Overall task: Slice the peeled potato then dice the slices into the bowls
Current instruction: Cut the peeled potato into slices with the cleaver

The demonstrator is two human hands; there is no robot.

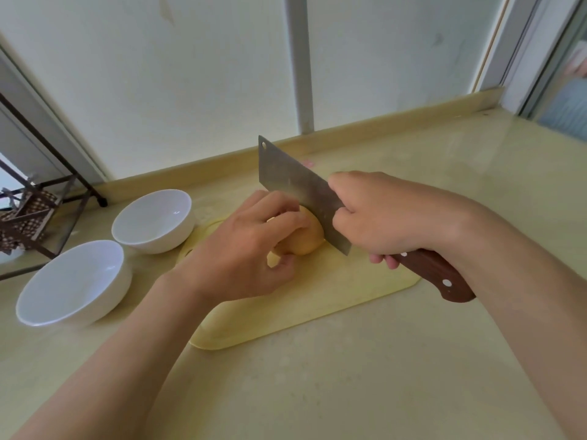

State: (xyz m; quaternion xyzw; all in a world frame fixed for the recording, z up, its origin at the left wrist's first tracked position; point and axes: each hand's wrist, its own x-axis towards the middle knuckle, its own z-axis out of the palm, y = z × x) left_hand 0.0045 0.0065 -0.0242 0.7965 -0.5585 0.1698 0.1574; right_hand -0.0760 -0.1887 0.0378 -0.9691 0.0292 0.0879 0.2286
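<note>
Left hand, fingers curled round the potato on the cutting board; my right hand clenches the cleaver, blade against the potato.

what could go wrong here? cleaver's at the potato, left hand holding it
The left hand grips the potato with fingers right beside the cleaver blade; a slip could cut them. The rounded potato could roll on the cutting board as the right hand pushes down.
</note>
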